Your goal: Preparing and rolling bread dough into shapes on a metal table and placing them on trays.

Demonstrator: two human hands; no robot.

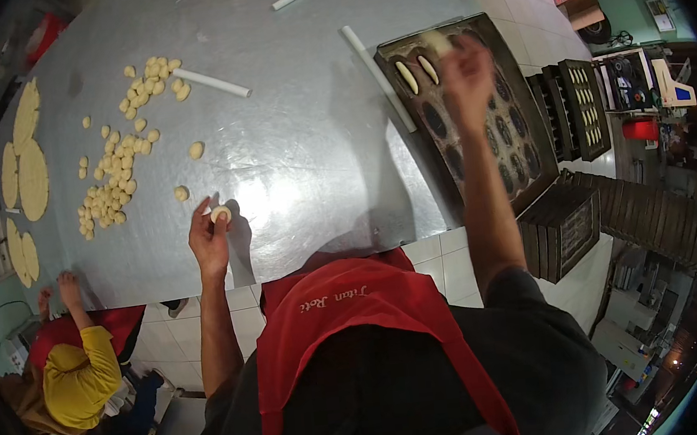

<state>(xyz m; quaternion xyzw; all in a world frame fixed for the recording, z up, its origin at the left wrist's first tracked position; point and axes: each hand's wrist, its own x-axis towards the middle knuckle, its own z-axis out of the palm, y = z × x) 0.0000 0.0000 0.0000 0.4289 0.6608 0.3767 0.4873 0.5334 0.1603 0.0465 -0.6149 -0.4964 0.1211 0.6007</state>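
Observation:
My left hand (208,239) is closed on a small round dough ball (221,214), held in its fingertips just above the steel table near the front edge. To the right, my right hand (468,80) is over a dark baking tray (522,192) with oval hollows, smeared by motion. At its fingertips is a pale, elongated piece of dough (435,40), also blurred. Two slim dough rolls (408,77) lie in the tray's far left hollows; the other hollows in sight look dark. Two single dough balls (196,151) rest on the table beyond my left hand.
Many dough balls (114,177) are clustered at left on the steel table (296,105). Flat dough sheets (33,181) line its far left side. White rods (214,83) lie about. A co-worker in yellow (83,377) stands lower left. Stacked trays (563,226) stand right.

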